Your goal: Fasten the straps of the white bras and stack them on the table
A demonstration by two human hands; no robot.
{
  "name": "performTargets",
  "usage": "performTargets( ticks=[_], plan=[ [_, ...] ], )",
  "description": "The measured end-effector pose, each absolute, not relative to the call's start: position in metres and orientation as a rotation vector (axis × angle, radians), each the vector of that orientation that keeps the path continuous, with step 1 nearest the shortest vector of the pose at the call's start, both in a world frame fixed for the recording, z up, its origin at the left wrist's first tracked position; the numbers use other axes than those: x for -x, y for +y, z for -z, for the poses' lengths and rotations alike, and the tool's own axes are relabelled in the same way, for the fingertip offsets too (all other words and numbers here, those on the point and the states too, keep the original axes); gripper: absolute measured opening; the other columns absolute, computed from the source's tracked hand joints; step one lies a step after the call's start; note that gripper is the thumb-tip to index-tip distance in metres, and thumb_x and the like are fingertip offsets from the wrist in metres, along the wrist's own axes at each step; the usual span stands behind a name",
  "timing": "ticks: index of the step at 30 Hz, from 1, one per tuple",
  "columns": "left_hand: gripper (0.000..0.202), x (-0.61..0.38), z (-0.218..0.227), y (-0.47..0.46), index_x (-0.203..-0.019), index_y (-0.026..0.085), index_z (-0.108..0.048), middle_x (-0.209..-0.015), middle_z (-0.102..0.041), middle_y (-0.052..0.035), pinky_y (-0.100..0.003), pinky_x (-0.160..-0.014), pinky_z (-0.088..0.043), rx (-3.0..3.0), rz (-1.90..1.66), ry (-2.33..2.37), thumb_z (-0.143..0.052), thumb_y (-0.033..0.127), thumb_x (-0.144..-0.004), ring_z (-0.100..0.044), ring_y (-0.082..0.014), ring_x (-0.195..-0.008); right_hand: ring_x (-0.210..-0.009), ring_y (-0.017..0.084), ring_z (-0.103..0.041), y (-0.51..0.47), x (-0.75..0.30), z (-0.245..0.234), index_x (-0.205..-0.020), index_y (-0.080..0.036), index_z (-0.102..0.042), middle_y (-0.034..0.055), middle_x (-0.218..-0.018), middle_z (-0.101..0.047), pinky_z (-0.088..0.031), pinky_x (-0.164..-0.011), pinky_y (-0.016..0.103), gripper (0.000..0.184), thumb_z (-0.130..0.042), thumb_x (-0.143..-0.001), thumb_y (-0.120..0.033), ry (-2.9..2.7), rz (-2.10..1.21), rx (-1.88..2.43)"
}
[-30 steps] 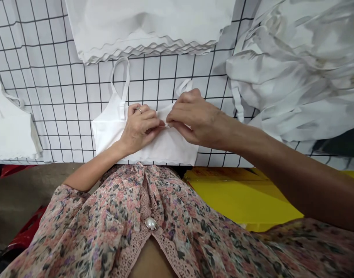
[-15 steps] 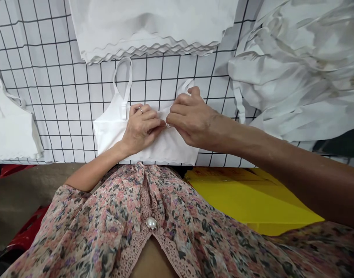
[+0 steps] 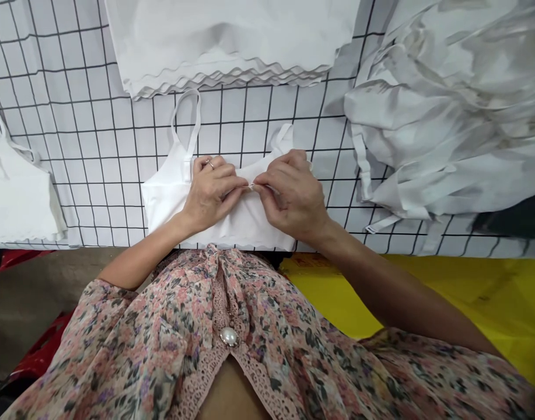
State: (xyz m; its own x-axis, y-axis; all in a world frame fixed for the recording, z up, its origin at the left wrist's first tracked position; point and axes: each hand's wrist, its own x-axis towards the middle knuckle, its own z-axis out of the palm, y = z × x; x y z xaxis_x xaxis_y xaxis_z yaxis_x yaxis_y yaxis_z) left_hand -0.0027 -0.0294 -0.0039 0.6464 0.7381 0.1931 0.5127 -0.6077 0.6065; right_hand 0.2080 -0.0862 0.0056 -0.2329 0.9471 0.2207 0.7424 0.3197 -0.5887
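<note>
A white board ruled with a black wire grid [image 3: 101, 146] forms the work surface, and at its near edge lies a white strappy crop top [image 3: 219, 224], its two thin straps reaching toward the far side. The fabric looks light, soft and stretchy, so it will probably slip and pucker under the fingers; the surest hold seems to be the top edge, close to the tiny metal clasp [image 3: 251, 186] at the centre. The left hand [image 3: 210, 195], with a ring [image 3: 210, 165] on one finger, and the right hand [image 3: 293, 195] both rest on the garment, fingers curled and pinching that edge from either side, the clasp between them; exactly how the clasp is held is too small to tell. Beyond, a stack of white garments with scalloped hems [image 3: 227, 41] lies far, a crumpled heap of white fabric [image 3: 442, 111] right, and another white top [image 3: 17, 192] left. Nearer, a yellow sheet [image 3: 425, 297] lies right and a red plastic object [image 3: 39, 350] left, either side of the person's floral blouse [image 3: 118, 344].
</note>
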Motion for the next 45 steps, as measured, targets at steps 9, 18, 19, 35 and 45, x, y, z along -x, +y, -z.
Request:
performTargets(
  ticks=[9,18,19,35,45],
  plan=[
    [0.023,0.005,0.001,-0.026,-0.102,0.027,-0.078,-0.083,-0.066,0.0012,-0.045,-0.106,-0.039,-2.365,-0.546,0.94,-0.058,0.034,-0.112,-0.059,-0.0204,-0.093,-0.098,0.028,-0.058,-0.081,-0.217,-0.012,-0.092,-0.024,-0.066,0.0062,-0.085,-0.062,-0.048,-0.102,0.057,0.025,-0.048,-0.11,-0.028,-2.122,-0.56,1.482],
    [0.019,0.007,0.003,-0.025,-0.103,0.028,-0.078,-0.084,-0.066,0.0008,-0.044,-0.103,-0.037,-2.353,-0.569,0.938,-0.06,0.032,-0.11,-0.058,-0.0214,-0.092,-0.099,0.029,-0.061,-0.065,-0.218,-0.013,-0.095,-0.023,-0.068,0.0067,-0.086,-0.063,-0.049,-0.099,0.055,0.023,-0.05,-0.109,-0.028,-2.156,-0.61,1.423],
    [0.02,0.007,0.002,-0.025,-0.103,0.028,-0.078,-0.083,-0.066,0.0007,-0.044,-0.103,-0.037,-2.355,-0.575,0.946,-0.06,0.032,-0.11,-0.058,-0.0215,-0.091,-0.101,0.029,-0.061,-0.065,-0.217,-0.012,-0.095,-0.023,-0.066,0.0067,-0.086,-0.062,-0.049,-0.1,0.056,0.022,-0.049,-0.109,-0.026,-2.18,-0.601,1.416],
    [0.021,0.009,-0.004,-0.021,-0.105,0.028,-0.08,-0.088,-0.069,-0.0006,-0.044,-0.104,-0.034,-2.338,-0.493,0.927,-0.06,0.031,-0.11,-0.06,-0.0226,-0.097,-0.103,0.031,-0.063,-0.031,-0.244,-0.041,-0.09,-0.025,-0.072,0.0078,-0.084,-0.069,-0.047,-0.102,0.053,0.027,-0.048,-0.104,-0.022,-2.434,-0.825,1.336],
    [0.022,0.011,-0.008,-0.021,-0.11,0.028,-0.08,-0.096,-0.076,-0.0002,-0.045,-0.106,-0.036,-2.193,-0.574,0.952,-0.065,0.044,-0.11,-0.064,-0.0223,-0.1,-0.116,0.033,-0.065,-0.008,-0.228,-0.056,-0.104,-0.028,-0.078,0.008,-0.1,-0.076,-0.043,-0.114,0.06,0.03,-0.048,-0.106,-0.025,-2.41,-0.719,1.331]
  ],
)
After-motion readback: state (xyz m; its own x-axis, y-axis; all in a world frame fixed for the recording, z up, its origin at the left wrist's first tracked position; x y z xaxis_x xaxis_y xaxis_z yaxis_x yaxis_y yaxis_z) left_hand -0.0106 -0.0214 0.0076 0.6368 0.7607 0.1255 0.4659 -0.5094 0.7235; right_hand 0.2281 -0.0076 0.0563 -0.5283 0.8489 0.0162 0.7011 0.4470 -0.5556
